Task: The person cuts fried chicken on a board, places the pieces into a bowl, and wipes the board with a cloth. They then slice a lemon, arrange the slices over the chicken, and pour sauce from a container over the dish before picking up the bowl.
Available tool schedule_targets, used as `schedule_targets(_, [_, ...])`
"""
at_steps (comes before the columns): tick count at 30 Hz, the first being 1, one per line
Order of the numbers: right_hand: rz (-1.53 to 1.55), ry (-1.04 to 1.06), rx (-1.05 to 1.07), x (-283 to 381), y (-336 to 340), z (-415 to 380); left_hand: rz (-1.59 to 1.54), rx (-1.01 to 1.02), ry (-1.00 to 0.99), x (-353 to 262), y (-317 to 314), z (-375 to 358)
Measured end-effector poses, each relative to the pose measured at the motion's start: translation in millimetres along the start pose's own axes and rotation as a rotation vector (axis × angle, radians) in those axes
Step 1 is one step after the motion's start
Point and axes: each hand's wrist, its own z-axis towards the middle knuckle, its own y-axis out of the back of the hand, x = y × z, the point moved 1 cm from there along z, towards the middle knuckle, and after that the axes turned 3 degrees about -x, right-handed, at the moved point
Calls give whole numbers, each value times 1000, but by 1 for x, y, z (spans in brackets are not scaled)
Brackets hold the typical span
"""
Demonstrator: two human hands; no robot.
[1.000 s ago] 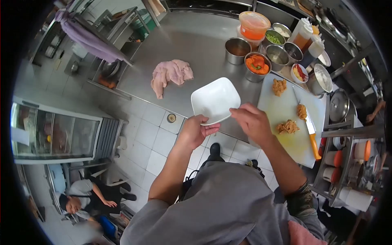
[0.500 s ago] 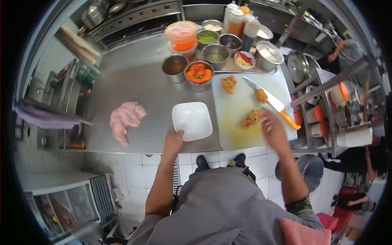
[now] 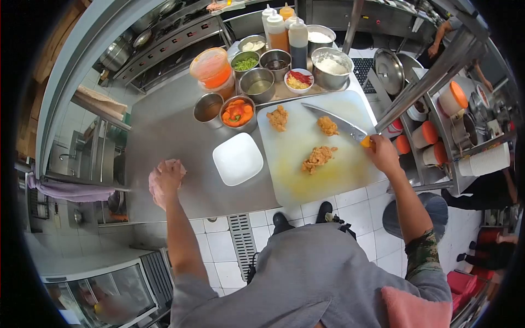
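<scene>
My left hand [image 3: 167,179] rests on a pink cloth [image 3: 155,188] on the steel counter [image 3: 169,131], fingers closed over it. A white square bowl [image 3: 237,158] sits on the counter to the right of that hand. My right hand [image 3: 381,154] grips the orange handle of a knife [image 3: 334,121], whose blade lies across a white cutting board [image 3: 311,147]. Three pieces of fried food lie on the board, one near the middle [image 3: 319,157] and two further back [image 3: 278,117] [image 3: 327,126].
Behind the board stand metal tubs [image 3: 257,83], an orange lidded container [image 3: 210,67], a tub of cut peppers [image 3: 237,113], sauce bottles [image 3: 277,31] and a metal bowl [image 3: 330,67]. A shelf rack with cups [image 3: 459,126] stands at the right. Other people's arms show at the far right.
My left hand let go of the white bowl, which now sits on the counter, and moved left onto the pink cloth. My right hand moved from the fried food to the knife handle.
</scene>
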Motion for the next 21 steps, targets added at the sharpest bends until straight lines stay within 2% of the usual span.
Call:
schedule_targets(1, [-2,11,-30,-3,5,0,96,52,-15,11,-17,5])
schedule_targets(3, [-37,-8,-64,-2,19,-1,83,249,-7,20,-38,5])
schedule_targets(6, [-95,-79,-93,4,47,-12,-11,474,42,2,2,17])
schedule_targets(9, [-49,-70,-208,9,61,-29,321,325,-583,89,-72,38])
schedule_targets(11, [45,-26,-223,19,62,-39,266,495,-378,91,-67,43])
schedule_targets(13, [81,-4,-189,37,60,-45,268,505,-305,93,-61,16])
schedule_targets(14, [108,-18,-167,55,59,-42,301,416,-341,77,-58,-8])
schedule_targets(16, [171,-46,-108,105,63,-44,148,238,-252,42,-41,-49])
schedule_targets(18, [233,44,-79,157,60,-43,-380,88,-90,17,-19,-85])
schedule_targets(20, [289,139,2,204,50,-39,-740,173,133,-6,36,-101])
schedule_targets(21, [286,216,27,226,41,-35,-763,325,322,-21,88,-101])
